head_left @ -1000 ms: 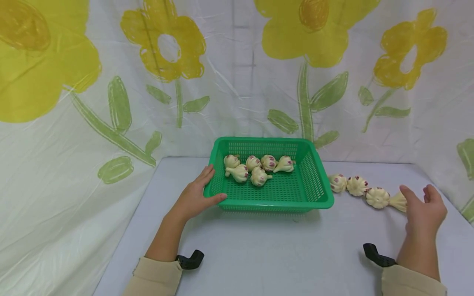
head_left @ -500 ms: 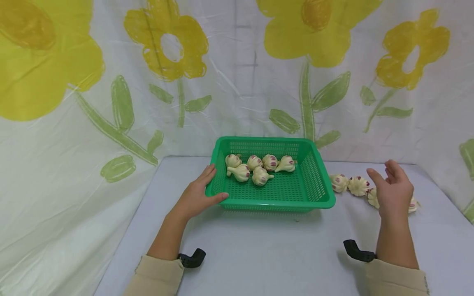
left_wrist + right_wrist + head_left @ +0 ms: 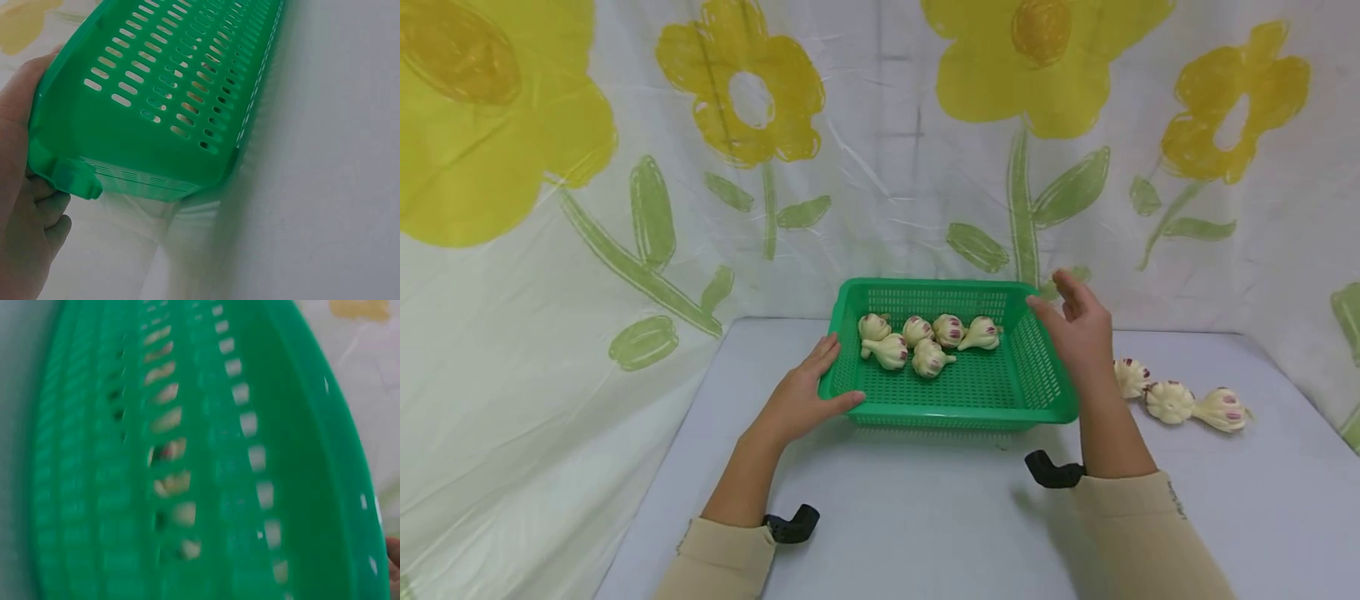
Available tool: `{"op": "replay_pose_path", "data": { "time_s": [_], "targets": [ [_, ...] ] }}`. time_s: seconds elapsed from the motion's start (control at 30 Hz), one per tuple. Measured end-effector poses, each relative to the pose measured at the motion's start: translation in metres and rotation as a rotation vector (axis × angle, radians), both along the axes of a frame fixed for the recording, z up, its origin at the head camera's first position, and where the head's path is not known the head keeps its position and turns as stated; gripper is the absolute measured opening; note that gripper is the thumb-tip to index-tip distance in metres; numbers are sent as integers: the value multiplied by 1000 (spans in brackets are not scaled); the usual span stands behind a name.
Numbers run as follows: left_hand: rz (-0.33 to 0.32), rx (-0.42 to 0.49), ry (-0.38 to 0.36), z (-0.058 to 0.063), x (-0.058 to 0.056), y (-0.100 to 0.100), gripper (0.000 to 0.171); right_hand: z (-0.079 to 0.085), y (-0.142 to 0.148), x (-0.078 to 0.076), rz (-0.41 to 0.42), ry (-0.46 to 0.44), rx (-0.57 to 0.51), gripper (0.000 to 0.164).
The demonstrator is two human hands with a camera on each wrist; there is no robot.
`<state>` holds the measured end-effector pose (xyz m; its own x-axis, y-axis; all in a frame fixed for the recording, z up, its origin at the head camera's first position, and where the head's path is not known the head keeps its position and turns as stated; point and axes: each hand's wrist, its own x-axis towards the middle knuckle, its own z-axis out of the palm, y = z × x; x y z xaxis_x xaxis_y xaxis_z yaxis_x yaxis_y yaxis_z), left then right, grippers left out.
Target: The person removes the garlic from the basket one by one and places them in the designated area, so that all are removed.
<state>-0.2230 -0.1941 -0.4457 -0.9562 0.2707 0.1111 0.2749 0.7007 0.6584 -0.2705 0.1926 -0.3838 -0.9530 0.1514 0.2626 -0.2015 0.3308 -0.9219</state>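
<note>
A green plastic basket (image 3: pixel 940 414) with slotted walls stands on the table, with several garlic bulbs (image 3: pixel 929 358) lying in its left and middle part. My left hand (image 3: pixel 805 396) holds the basket's near left corner, thumb along the front rim and fingers at the left side. In the left wrist view its curled fingers (image 3: pixel 57 234) show below the rim. Over the basket's right edge is my right hand (image 3: pixel 1084 337), thumb and fingers apart, nothing visible between them. In the right wrist view only a bit of a finger (image 3: pixel 394 550) shows past the rim.
More garlic bulbs (image 3: pixel 1169 402) lie in a slanting row on the white table (image 3: pixel 925 517), right of the basket. My right hand and forearm block the view beside the basket's right wall. A flower-printed sheet (image 3: pixel 865 167) hangs behind the table.
My right hand has moved left from beside the rightmost garlic bulb, across the row, to the basket's right edge. The left hand, basket and bulbs have stayed in place.
</note>
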Motion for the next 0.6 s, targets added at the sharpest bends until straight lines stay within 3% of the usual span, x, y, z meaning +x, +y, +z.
{"op": "replay_pose_path", "data": {
  "time_s": [0.1,0.33,0.43,0.6],
  "targets": [
    [0,-2,1,-1,0,0,100,6,-20,-8,82,14,6,74],
    [7,5,-14,-1,0,-1,101,9,-69,-25,189,45,65,69],
    [7,0,-8,-1,-1,-2,101,1,-85,-30,226,26,51,67],
    [-1,1,2,-2,-2,-1,101,-19,-101,-37,260,-97,90,70]
  ]
}}
